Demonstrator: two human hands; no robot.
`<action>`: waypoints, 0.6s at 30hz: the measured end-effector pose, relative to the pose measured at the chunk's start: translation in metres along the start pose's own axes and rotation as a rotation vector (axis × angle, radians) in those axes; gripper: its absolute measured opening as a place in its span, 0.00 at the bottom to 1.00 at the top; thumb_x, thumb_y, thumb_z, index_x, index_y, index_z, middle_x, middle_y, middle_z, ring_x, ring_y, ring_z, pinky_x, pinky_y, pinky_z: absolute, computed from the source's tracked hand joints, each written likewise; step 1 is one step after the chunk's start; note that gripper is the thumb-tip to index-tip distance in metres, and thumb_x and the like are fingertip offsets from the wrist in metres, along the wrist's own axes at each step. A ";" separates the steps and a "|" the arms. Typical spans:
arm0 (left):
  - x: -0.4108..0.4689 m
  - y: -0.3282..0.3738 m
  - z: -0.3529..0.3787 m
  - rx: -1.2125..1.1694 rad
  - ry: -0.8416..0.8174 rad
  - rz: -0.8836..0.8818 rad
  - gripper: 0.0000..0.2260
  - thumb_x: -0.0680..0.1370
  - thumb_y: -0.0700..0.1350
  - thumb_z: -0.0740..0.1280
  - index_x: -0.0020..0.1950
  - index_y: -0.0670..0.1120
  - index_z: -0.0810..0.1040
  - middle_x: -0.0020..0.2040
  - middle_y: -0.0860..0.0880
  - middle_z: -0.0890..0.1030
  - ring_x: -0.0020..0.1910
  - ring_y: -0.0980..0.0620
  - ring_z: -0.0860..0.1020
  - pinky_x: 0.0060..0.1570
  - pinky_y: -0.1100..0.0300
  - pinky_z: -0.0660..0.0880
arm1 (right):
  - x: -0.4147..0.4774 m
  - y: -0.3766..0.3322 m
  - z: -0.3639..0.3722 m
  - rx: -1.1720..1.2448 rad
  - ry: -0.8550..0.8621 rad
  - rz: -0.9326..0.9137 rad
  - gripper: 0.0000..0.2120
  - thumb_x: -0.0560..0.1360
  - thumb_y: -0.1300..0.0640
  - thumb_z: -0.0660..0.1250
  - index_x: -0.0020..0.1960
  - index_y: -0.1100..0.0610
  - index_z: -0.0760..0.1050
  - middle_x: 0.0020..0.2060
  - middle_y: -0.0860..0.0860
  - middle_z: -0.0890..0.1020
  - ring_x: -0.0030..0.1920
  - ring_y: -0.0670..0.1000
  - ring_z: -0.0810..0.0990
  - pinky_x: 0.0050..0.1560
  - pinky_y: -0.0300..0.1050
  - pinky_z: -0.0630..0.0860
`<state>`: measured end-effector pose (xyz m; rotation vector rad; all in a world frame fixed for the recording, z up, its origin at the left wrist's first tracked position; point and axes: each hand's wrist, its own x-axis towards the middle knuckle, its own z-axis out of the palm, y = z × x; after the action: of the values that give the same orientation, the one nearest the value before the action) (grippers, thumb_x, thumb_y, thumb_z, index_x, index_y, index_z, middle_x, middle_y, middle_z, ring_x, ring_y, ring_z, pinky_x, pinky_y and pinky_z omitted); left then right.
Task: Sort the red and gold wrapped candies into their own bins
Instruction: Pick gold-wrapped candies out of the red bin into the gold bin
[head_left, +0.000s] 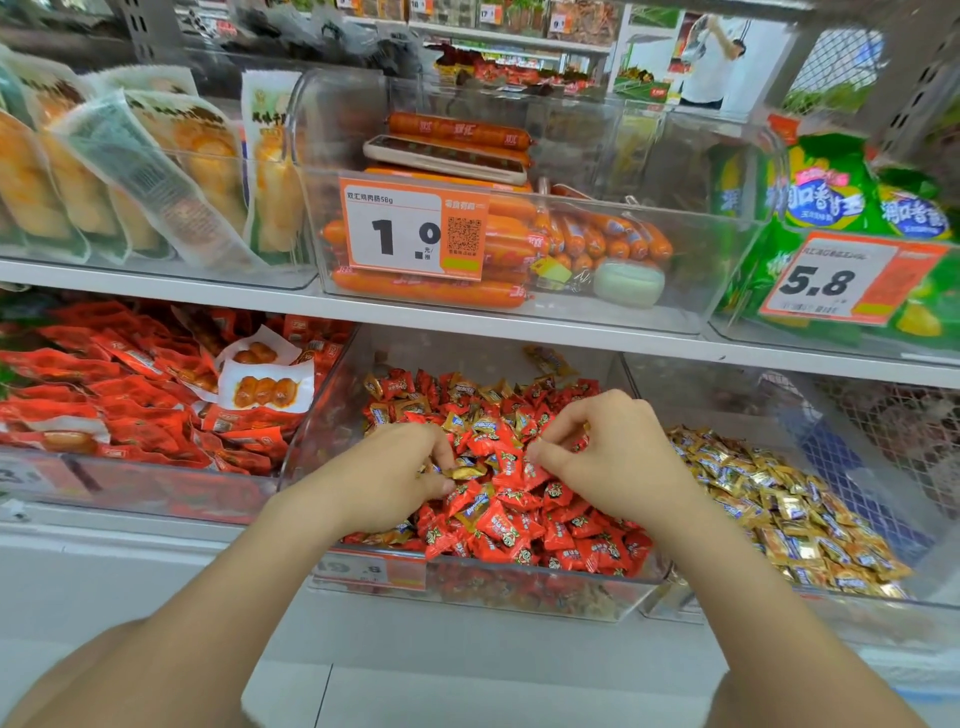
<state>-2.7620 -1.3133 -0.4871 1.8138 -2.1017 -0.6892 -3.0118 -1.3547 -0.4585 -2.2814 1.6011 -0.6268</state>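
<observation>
A clear bin (478, 592) on the lower shelf holds a heap of red wrapped candies (519, 525) with gold ones mixed in. To its right, a second clear bin (779, 608) holds gold wrapped candies (779, 509). My left hand (395, 478) is in the red bin, fingers curled, pinching a gold candy (467, 472) between thumb and fingers. My right hand (613, 457) hovers over the red heap with fingers curled down toward the candies; what it holds is hidden under the fingers.
Left of the red bin is a bin of red snack packets (130, 395). The shelf above carries a sausage bin (519, 249) with a 1.0 price tag (413, 228), pale packets at left, and green bags (841, 197) at right. The shelf edge (467, 317) overhangs the bins.
</observation>
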 end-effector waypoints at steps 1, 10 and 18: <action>-0.001 0.000 0.000 -0.017 0.017 0.014 0.03 0.82 0.52 0.70 0.53 0.54 0.79 0.53 0.54 0.80 0.53 0.55 0.78 0.55 0.52 0.77 | 0.000 0.000 -0.003 0.035 0.011 0.013 0.09 0.74 0.45 0.76 0.37 0.46 0.83 0.34 0.42 0.85 0.36 0.40 0.80 0.42 0.35 0.75; -0.006 0.005 -0.007 -0.047 0.149 0.147 0.07 0.84 0.53 0.66 0.47 0.53 0.75 0.48 0.58 0.78 0.50 0.62 0.74 0.47 0.61 0.68 | -0.001 -0.006 -0.010 0.268 0.013 -0.034 0.14 0.84 0.52 0.61 0.47 0.48 0.84 0.20 0.43 0.69 0.22 0.45 0.65 0.28 0.38 0.63; -0.025 0.007 -0.020 -0.256 0.212 0.156 0.09 0.81 0.55 0.70 0.44 0.54 0.77 0.41 0.57 0.84 0.40 0.51 0.83 0.44 0.47 0.80 | -0.005 -0.032 0.012 0.244 -0.126 -0.318 0.13 0.85 0.48 0.63 0.68 0.42 0.80 0.39 0.45 0.84 0.38 0.43 0.80 0.43 0.36 0.71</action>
<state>-2.7531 -1.2919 -0.4640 1.4987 -1.8963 -0.6596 -2.9809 -1.3395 -0.4550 -2.3521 1.0505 -0.6926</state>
